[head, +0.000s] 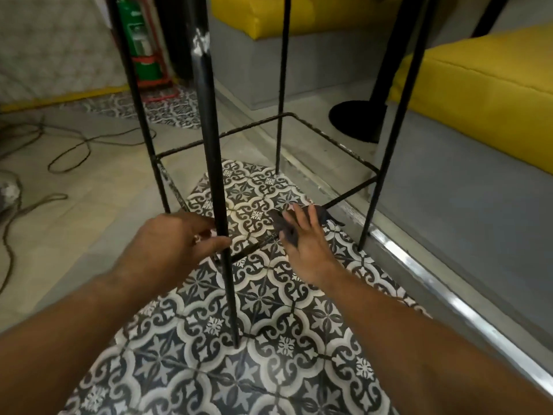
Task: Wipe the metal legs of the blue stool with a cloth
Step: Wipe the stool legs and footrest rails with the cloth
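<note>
Not much to report, honestly. The left forearm [74, 339] and right forearm [419, 339] are bare, and so are the left hand [170, 244] and right hand [305, 238]. There's a tiny shiny glint on one left-hand finger, too blurry to say what it is.

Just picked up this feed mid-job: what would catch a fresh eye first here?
A black stool leg runs down the middle of the view, with the left hand holding it low down. Just to its right, the right hand presses a dark cloth onto the lower crossbar. Bold patterned floor tiles lie beneath, and yellow cushions sit at upper right.
</note>
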The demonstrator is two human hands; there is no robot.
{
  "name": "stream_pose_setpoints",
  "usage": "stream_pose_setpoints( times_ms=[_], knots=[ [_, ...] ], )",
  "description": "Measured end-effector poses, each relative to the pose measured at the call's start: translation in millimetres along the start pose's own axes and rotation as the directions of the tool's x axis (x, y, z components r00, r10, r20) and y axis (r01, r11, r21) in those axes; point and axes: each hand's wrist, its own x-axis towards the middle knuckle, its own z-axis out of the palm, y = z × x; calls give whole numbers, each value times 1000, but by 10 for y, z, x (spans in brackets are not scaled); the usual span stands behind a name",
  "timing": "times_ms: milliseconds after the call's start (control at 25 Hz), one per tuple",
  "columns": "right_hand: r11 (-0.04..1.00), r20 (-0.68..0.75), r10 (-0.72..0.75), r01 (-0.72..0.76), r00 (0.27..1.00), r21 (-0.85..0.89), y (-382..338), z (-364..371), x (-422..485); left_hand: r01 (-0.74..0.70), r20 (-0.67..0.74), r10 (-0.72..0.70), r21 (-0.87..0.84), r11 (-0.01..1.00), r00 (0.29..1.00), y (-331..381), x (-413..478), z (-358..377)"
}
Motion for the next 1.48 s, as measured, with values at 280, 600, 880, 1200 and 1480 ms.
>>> stream_pose_setpoints(
  times_ms=[280,600,880,1200,1480],
  knots=[
    [980,189,198,-201,962,-3,-221,-219,209,-45,290,113,-230,972,950,-177,307,-136],
    [984,194,-52,83,980,-156,-249,-218,-71,36,334,84,-338,941,939,-207,327,-111],
    [989,-19,-60,56,998,-140,-491,114,61,53,323,60,-331,942,945,-172,266,-87],
    [989,172,21,5,985,-149,-284,-258,372,17,334,76,-267,963,940,-224,300,-99],
    [978,47,-204,200,978,63,-560,171,-385,-121,355,207,-249,961,912,-276,382,-116]
  ],
)
